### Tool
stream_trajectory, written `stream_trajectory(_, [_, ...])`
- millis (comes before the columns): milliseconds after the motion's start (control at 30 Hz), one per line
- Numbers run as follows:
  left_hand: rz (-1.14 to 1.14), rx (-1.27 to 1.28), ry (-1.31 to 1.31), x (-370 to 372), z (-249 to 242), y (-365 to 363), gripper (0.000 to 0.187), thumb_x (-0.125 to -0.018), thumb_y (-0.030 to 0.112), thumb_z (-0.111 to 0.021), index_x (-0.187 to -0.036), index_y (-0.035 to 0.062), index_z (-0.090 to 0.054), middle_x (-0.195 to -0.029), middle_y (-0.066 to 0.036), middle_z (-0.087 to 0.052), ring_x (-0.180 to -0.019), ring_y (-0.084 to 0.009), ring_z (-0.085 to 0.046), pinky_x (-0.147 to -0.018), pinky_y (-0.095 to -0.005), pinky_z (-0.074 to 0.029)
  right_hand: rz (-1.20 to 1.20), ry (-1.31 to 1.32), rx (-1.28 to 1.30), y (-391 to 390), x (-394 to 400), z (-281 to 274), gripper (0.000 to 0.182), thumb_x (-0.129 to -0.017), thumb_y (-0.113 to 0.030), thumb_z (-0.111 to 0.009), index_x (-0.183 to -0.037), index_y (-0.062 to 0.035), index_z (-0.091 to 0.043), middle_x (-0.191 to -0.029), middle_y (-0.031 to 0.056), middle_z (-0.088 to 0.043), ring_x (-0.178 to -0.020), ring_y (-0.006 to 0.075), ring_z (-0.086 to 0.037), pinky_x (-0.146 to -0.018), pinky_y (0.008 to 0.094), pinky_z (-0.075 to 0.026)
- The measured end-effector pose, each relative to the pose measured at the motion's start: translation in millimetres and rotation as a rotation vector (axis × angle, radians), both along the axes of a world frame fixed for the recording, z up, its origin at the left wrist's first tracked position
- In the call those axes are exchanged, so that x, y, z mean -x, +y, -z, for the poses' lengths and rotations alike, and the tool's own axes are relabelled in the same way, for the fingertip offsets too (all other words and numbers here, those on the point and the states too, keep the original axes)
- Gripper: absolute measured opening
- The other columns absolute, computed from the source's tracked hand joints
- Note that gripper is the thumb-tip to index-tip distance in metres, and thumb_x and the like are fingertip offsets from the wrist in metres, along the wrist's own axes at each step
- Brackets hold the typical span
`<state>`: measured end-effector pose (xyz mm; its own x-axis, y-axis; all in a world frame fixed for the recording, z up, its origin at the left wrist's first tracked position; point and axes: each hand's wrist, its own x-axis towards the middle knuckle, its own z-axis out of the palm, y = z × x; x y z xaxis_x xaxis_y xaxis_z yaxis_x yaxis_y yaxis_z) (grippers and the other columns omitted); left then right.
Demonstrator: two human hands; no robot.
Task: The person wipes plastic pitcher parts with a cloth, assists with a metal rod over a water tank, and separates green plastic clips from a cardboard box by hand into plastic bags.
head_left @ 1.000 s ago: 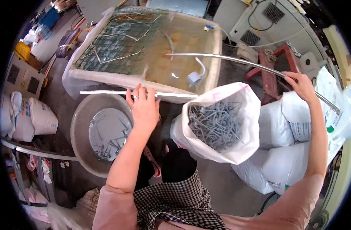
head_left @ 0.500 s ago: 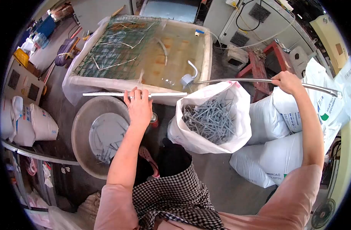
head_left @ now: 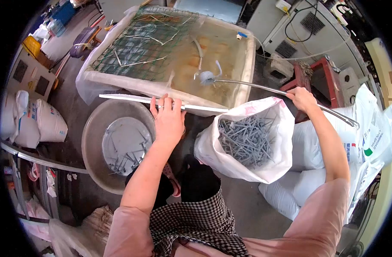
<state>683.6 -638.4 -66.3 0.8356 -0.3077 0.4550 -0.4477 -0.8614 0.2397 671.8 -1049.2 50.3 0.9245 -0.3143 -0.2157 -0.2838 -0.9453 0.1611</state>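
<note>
Plainly, held a long metal rod (head_left: 259, 87) in the right grip (head_left: 302, 100), with fingers wrapped around the shaft. Slanted the rod from upper left to lower right across the view, with its looped near end by full white sacks (head_left: 309, 143) at right and its far end at a pale blue-grey cup (head_left: 207, 77) with a curved handle, over the murky water (head_left: 228, 49) of a shallow tank (head_left: 247, 64). Could not tell joined from merely overlapping at that end. Laid the left grip (head_left: 168, 122) across a narrow white strip (head_left: 123, 98) along the tank's near side, with fingers bent over it; could not tell clenched from simply resting, owing to the half-hidden thumb. Had between the forearms an open white bag (head_left: 283, 143), upright on the floor (head_left: 230, 192) and filled with grey nail-like pieces (head_left: 247, 139). Had just left of the left forearm a round grey-brown basin (head_left: 92, 137), with similar pieces scattered inside. Faced a green mesh (head_left: 136, 51) over the tank's left half.
</note>
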Motion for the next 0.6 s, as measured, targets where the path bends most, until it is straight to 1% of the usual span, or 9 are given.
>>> stream_trajectory(67, [0.017, 0.047, -0.014, 0.4, -1.1, 0.2, 0.036, -0.069, 0.012, -0.072, -0.099, 0.0071, -0.053, -0.1, -0.012, -0.051, -0.116, -0.0318, -0.046, -0.102, -0.055, -0.022, -0.009, -0.005, -0.049, 10.6, -21.2, 14.4, 0.027, -0.087, -0.035, -0.056, -0.105, -0.0198, -0.069, -0.1, 0.0155, -0.066, -0.093, 0.0352, -0.062, -0.084, 0.0445, -0.049])
stream_trajectory(233, [0.01, 0.069, 0.007, -1.6, -1.4, 0.3, 0.037, -0.068, 0.013, -0.072, -0.098, 0.006, -0.053, -0.101, -0.012, -0.051, -0.115, -0.0311, -0.046, -0.103, -0.0554, -0.022, -0.011, -0.025, -0.141, 35.2, -71.2, 53.8, 0.027, -0.087, -0.035, -0.056, -0.105, -0.019, -0.069, -0.103, 0.0152, -0.065, -0.096, 0.035, -0.062, -0.086, 0.044, -0.048])
stream_trajectory(333, [0.005, 0.093, 0.019, -2.3, 3.1, 0.1, 0.036, -0.068, 0.013, -0.072, -0.098, 0.0057, -0.053, -0.101, -0.012, -0.052, -0.115, -0.0307, -0.046, -0.103, -0.0555, -0.021, -0.027, -0.043, -0.18, 52.4, -95.9, 80.2, 0.029, -0.088, -0.036, -0.055, -0.109, -0.0197, -0.067, -0.104, 0.0156, -0.065, -0.098, 0.0347, -0.061, -0.086, 0.0439, -0.048])
stream_trajectory(367, [0.006, 0.112, 0.019, -1.3, 0.9, -0.3, 0.035, -0.069, 0.013, -0.072, -0.097, 0.0055, -0.053, -0.101, -0.012, -0.051, -0.115, -0.0304, -0.046, -0.103, -0.0554, -0.021, -0.045, -0.031, -0.201, 49.8, -109.2, 97.5, 0.03, -0.088, -0.037, -0.054, -0.111, -0.0199, -0.066, -0.105, 0.0164, -0.064, -0.099, 0.0349, -0.061, -0.086, 0.044, -0.048])
stream_trajectory(467, [0.017, 0.126, 0.035, -1.4, 0.4, -0.5, 0.035, -0.068, 0.012, -0.072, -0.097, 0.0054, -0.053, -0.1, -0.012, -0.051, -0.116, -0.0305, -0.045, -0.103, -0.0554, -0.021, -0.036, -0.038, -0.236, 74.0, -134.9, 119.7, 0.032, -0.089, -0.038, -0.053, -0.111, -0.0194, -0.065, -0.106, 0.0142, -0.064, -0.1, 0.0342, -0.06, -0.087, 0.0433, -0.048])
stream_trajectory(533, [0.009, 0.125, 0.037, -1.8, 1.7, -0.1, 0.032, -0.07, 0.012, -0.07, -0.096, 0.0058, -0.053, -0.1, -0.012, -0.051, -0.116, -0.0304, -0.045, -0.104, -0.0552, -0.02, -0.078, -0.052, -0.287, 82.4, -157.0, 146.0, 0.032, -0.089, -0.039, -0.053, -0.111, -0.0194, -0.065, -0.107, 0.0134, -0.064, -0.1, 0.0333, -0.06, -0.088, 0.0422, -0.047])
stream_trajectory(600, [0.016, 0.095, 0.026, -2.6, 2.9, -0.9, 0.027, -0.072, 0.014, -0.068, -0.094, 0.0064, -0.054, -0.099, -0.011, -0.051, -0.116, -0.0302, -0.046, -0.104, -0.0547, -0.02, -0.099, -0.087, -0.324, 92.3, -179.8, 175.8, 0.031, -0.089, -0.038, -0.054, -0.111, -0.0189, -0.066, -0.106, 0.014, -0.064, -0.1, 0.0335, -0.06, -0.087, 0.043, -0.047])
